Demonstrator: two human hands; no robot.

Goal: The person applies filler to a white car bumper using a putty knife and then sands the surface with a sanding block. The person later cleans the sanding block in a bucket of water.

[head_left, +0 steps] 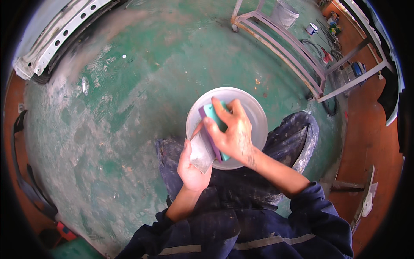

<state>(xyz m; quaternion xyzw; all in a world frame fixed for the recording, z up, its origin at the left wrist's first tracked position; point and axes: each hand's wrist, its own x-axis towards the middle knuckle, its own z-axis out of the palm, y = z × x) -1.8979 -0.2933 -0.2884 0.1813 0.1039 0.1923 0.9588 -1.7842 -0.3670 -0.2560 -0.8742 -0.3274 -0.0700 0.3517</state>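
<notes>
- Head view showed the right hand (233, 131) with its fingers (221, 110) curled over a teal block (212, 113) with a purple side, clamping it from above; thumb lay along the near edge.
- Left hand (192, 166) held a grey sheet (202, 152), likely sandpaper, pinched between thumb and palm; its fingers were hidden under the sheet, so their spread could not be told.
- Block ran its long axis from upper left to lower right, along the right hand, and touched the sheet's upper edge.
- Sheet lay just below and to the left of the block, so the left hand was nearer the sheet and the right hand nearer the block.
- Both hands hovered over a round grey bowl (254, 112), which rested by the person's knees (293, 134) in dusty dark overalls.
- Beyond lay a green floor (129, 108) streaked with white dust.
- Farther off stood a metal frame (293, 47), a pail (284, 14), and a white panel (56, 34) at upper left.
</notes>
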